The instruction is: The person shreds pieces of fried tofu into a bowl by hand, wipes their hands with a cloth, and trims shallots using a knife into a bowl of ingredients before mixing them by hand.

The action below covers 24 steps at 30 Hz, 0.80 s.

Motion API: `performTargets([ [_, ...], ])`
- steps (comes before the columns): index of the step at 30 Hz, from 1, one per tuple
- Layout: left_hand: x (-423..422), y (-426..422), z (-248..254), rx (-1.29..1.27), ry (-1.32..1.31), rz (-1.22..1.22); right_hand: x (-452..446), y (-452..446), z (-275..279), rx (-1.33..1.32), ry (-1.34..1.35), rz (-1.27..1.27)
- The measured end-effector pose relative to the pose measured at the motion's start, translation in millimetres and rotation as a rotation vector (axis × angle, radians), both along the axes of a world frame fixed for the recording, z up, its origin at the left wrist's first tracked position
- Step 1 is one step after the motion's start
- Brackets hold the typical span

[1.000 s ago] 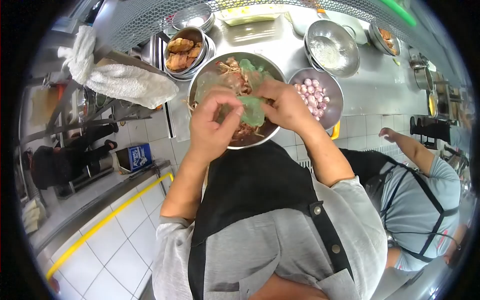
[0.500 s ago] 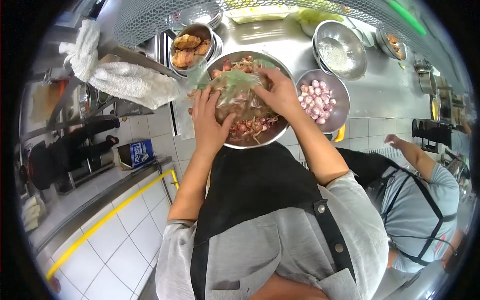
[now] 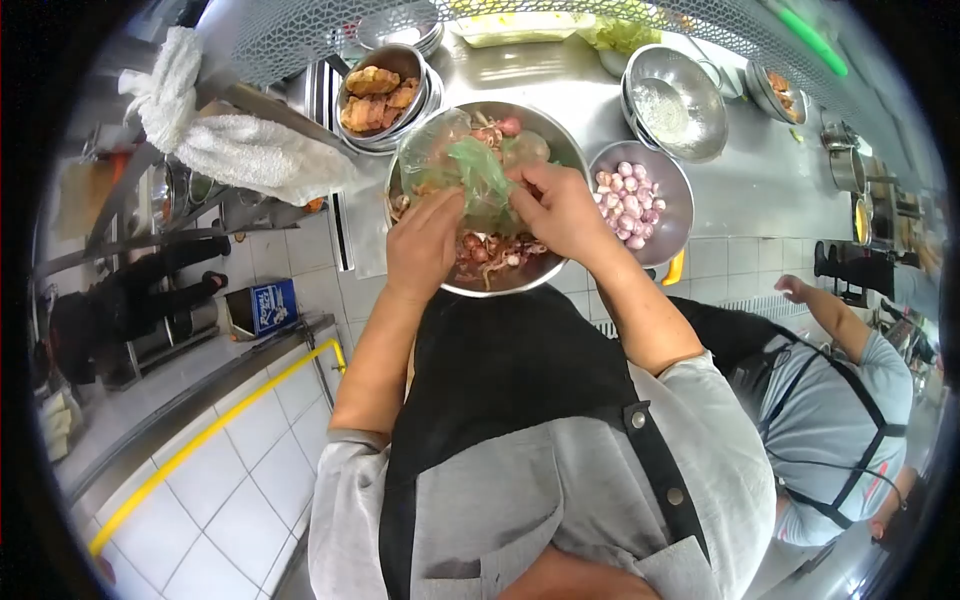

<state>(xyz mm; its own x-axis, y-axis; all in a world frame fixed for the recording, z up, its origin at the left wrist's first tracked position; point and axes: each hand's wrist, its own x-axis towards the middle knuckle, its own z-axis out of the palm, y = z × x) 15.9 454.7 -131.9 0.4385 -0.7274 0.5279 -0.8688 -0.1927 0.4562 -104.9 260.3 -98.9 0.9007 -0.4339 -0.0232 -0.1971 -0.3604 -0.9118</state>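
Observation:
A large metal bowl (image 3: pixel 575 150) holds red shallots (image 3: pixel 509 127), loose skins and roots. Over it lies a thin, see-through green plastic bag (image 3: pixel 478 170). My left hand (image 3: pixel 428 238) pinches the bag's near left part, fingers bent together. On the bag's right side my right hand (image 3: pixel 556 207) grips the plastic between thumb and fingers. Just right of the big bowl, peeled shallots (image 3: pixel 628 205) fill part of a smaller dark bowl (image 3: pixel 677 188).
Fried pieces (image 3: pixel 378 99) sit in a stacked bowl at the back left. A metal bowl with white powder (image 3: pixel 661 108) stands at the back right. A white towel (image 3: pixel 262 158) hangs at left. A co-worker (image 3: pixel 830 400) stands at right.
My hands first worked close together on the plastic, then spread over it, and now both pinch it. The green plastic has bunched up between them above the bowl.

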Motion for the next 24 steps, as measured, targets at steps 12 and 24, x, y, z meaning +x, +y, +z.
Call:
performTargets([
  [12,0,-26,38,-0.128,0.423,0.230,6,-15,-6,0.343,-0.232,-0.159],
  [24,4,6,0,-0.072,0.517,0.120,-26,-1,-30,-0.219,-0.192,0.121],
])
